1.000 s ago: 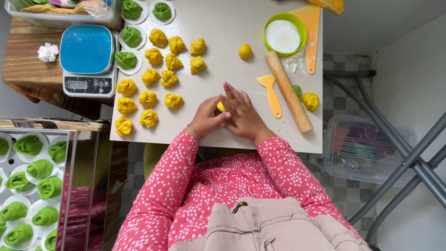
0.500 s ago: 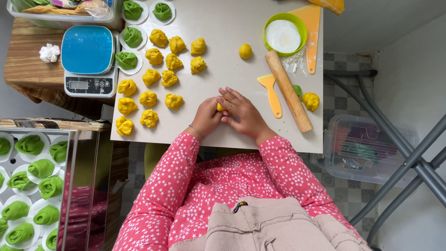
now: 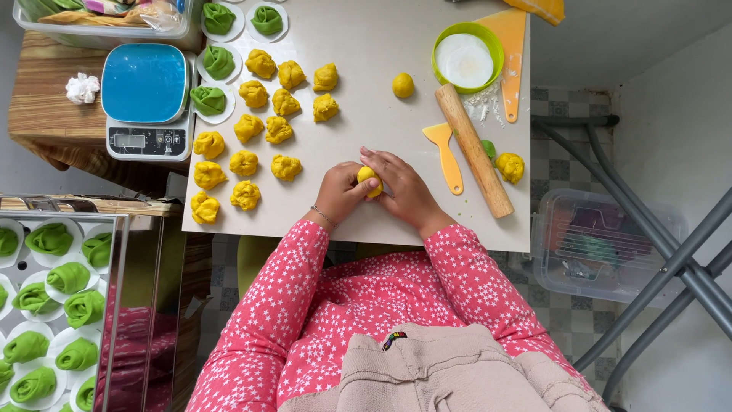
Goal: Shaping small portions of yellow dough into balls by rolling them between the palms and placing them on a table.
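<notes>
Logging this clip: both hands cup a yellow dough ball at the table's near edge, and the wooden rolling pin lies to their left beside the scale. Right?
Not quite. The head view shows the wooden rolling pin lying to the right of the hands, beside the yellow scraper. The blue scale is far left. Left hand and right hand do cup the yellow dough ball.

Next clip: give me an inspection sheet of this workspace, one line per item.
Surface: white table, a little flour near the rolling pin.
Job's things: yellow dough piece held between both hands; rough yellow dough lumps in rows to the left; one smooth yellow ball.
Clutter: wooden rolling pin, yellow scraper, green bowl, blue kitchen scale, green dumplings on white discs.
Hands: left hand and right hand cupped around the dough piece.
Cables: nothing seen.
Surroundings: steel tray rack of green dumplings, plastic box on tiled floor, grey metal legs.
</notes>
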